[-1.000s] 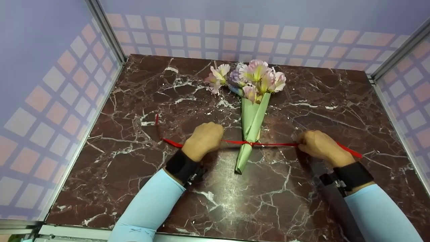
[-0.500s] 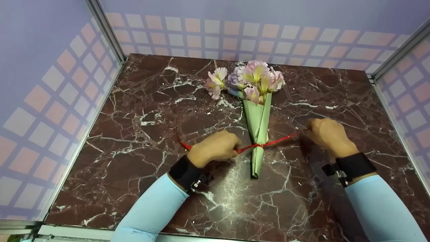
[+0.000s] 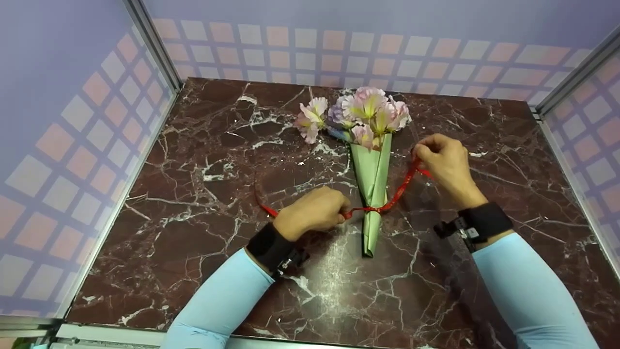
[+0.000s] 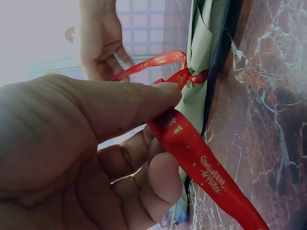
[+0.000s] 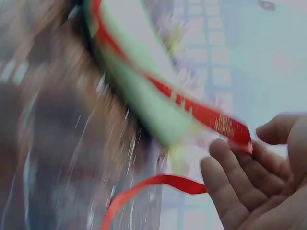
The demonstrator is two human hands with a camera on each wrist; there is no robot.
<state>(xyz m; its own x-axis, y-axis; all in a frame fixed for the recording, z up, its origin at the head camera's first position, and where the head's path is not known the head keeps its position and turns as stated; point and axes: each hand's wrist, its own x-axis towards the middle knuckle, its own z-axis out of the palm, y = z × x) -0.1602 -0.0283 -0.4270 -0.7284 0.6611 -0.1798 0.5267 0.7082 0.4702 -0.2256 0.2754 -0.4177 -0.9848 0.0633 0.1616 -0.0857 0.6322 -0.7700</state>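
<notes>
A bouquet of pale pink and purple flowers (image 3: 368, 104) lies on the table in green wrapping paper (image 3: 372, 184). A red ribbon (image 3: 401, 192) is tied round its narrow lower part. To the left of the knot, my left hand (image 3: 312, 212) pinches one length of ribbon between thumb and fingers; gold print shows on its loose tail (image 4: 206, 167). My right hand (image 3: 444, 162), raised right of the wrapping, holds the other length with curled fingers. In the right wrist view that ribbon (image 5: 211, 117) runs slack over the fingers, and its tail hangs below.
The dark red marbled table (image 3: 193, 271) has pale veins. Purple walls with a pink and white square pattern (image 3: 334, 53) stand at the back and both sides. One flower head (image 3: 311, 118) sits left of the main bunch.
My right hand has moved up and inward, turning over, and its ribbon length has gone slack. My left hand has shifted slightly right. The bouquet's lower end has swung right.
</notes>
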